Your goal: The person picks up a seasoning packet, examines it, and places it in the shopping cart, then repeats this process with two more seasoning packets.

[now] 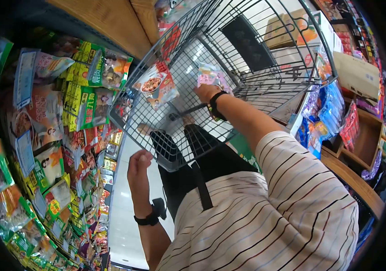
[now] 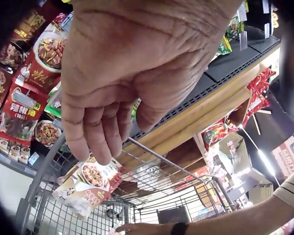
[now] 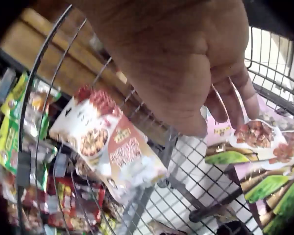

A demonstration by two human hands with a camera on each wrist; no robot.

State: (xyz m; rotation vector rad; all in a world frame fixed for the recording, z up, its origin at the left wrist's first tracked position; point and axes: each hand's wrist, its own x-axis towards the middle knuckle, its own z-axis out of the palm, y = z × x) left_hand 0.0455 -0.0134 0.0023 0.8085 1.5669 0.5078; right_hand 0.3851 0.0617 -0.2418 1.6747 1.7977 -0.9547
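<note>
My right hand [image 1: 207, 93] reaches into a dark wire shopping cart [image 1: 132, 118]. Its fingers, slightly spread, overlap the near end of a pink and white food bag [image 3: 257, 139] printed with diced food and green-tipped shoots. Apart from that hand, a red and white food bag [image 1: 157, 86] showing a bowl of food lies in the cart; the right wrist view has this bowl-print bag [image 3: 110, 147] at left. My left hand [image 1: 138, 165] hovers by the cart's near rim, empty, with fingers loosely bent. In the left wrist view the left palm [image 2: 132, 63] hides part of the shelf.
Packed shelves of hanging food bags [image 1: 89, 108] line the left side, close to the cart. A wooden panel [image 1: 107, 22] stands beyond them. On the right are cardboard boxes [image 1: 355, 74], blue packets [image 1: 331, 106] and a wooden display bin [image 1: 367, 135].
</note>
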